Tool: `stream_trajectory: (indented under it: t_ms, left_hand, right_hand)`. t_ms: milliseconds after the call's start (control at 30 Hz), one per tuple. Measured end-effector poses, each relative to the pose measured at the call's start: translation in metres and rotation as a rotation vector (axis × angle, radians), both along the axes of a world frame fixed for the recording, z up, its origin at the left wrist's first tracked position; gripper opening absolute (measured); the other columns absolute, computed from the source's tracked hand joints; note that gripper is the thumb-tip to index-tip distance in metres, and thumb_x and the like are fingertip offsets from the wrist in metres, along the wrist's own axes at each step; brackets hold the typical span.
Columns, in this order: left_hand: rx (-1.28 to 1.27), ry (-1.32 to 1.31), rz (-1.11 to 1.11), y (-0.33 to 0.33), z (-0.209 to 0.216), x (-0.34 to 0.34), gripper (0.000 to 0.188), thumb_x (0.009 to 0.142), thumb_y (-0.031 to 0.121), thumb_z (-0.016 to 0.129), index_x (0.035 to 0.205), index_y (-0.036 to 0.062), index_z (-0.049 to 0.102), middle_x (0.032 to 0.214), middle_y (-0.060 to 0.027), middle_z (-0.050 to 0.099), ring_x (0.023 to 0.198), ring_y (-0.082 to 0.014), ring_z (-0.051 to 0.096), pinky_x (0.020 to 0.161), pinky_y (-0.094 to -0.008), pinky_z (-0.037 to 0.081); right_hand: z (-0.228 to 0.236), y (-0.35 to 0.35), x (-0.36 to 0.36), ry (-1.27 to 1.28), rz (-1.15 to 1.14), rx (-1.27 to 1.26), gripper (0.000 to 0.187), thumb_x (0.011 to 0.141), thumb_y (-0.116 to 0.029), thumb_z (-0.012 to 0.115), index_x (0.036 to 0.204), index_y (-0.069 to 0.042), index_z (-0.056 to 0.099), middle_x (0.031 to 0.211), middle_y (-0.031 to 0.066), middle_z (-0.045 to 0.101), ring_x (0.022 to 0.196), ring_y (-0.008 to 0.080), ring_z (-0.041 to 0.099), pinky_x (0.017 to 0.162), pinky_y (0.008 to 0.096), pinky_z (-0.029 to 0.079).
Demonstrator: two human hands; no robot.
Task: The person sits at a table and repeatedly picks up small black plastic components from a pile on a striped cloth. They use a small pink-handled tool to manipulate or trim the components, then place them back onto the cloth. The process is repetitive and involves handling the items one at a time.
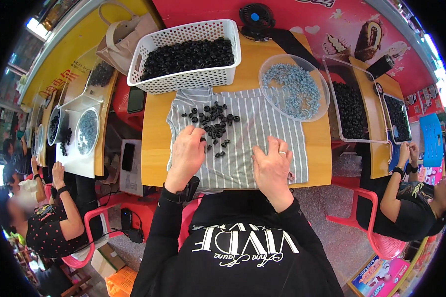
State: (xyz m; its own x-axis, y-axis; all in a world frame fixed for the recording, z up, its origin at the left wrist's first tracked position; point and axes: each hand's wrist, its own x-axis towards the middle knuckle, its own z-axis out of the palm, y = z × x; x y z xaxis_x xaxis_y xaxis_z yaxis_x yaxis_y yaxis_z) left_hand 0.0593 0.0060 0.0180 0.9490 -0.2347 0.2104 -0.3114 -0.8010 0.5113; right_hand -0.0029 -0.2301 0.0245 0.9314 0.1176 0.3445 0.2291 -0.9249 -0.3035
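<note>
On a grey-and-white striped cloth (243, 163) lies a loose pile of small black ring-shaped parts (214, 119). My left hand (187, 152) is at the near left of the pile, its fingers bent and closed, with a small black part (203, 140) showing at the fingertips. To the right, my right hand (272, 166) rests low over the cloth, thumb and fingers apart, and nothing shows in it. A ring sits on one of its fingers. Beyond the cloth's right part stands a round clear tub (325, 99) of small pale blue pieces (292, 89).
A white perforated basket (183, 79) full of black parts stands at the table's back left. Behind it are a beige bag (126, 42) and a small black fan (256, 20). Co-workers sit at side tables; a clear bin (379, 140) of black parts is at right.
</note>
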Motion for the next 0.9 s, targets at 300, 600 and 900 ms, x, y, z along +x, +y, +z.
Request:
stream_trajectory:
  t_ms: [300,600,900]
  left_hand:
    - [-0.09,0.036,-0.01,0.009,-0.003,0.0,0.021,0.079,-0.001,0.069,0.1,-0.001,0.069,0.09,-0.0165,0.059,0.087,-0.037,0.061,0.074,-0.0445,0.049]
    - [-1.679,0.838,-0.218,-0.014,0.022,-0.036,0.021,0.094,0.007,0.067,0.114,0.0005,0.066,0.102,-0.0132,0.07,0.085,-0.0208,0.066,0.073,-0.0279,0.052]
    - [-1.813,1.141,-0.115,-0.05,-0.022,-0.057,0.029,0.096,0.004,0.065,0.124,-0.0027,0.064,0.109,-0.0153,0.07,0.092,-0.0203,0.067,0.081,-0.0269,0.055]
  right_hand:
    - [-0.017,0.003,-0.002,-0.066,0.078,0.037,0.015,0.069,-0.002,0.066,0.083,-0.002,0.064,0.121,0.0186,0.059,0.116,0.0361,0.053,0.087,0.0466,0.039]
    - [-0.02,-0.008,-0.007,-0.058,0.193,0.471,0.019,0.074,0.009,0.064,0.092,0.001,0.061,0.093,0.0145,0.062,0.087,0.0342,0.062,0.072,0.0407,0.047]
    - [-0.008,-0.014,-0.017,0.036,0.195,0.826,0.016,0.083,0.011,0.067,0.096,0.001,0.065,0.087,0.0122,0.061,0.074,0.0244,0.062,0.064,0.0318,0.048]
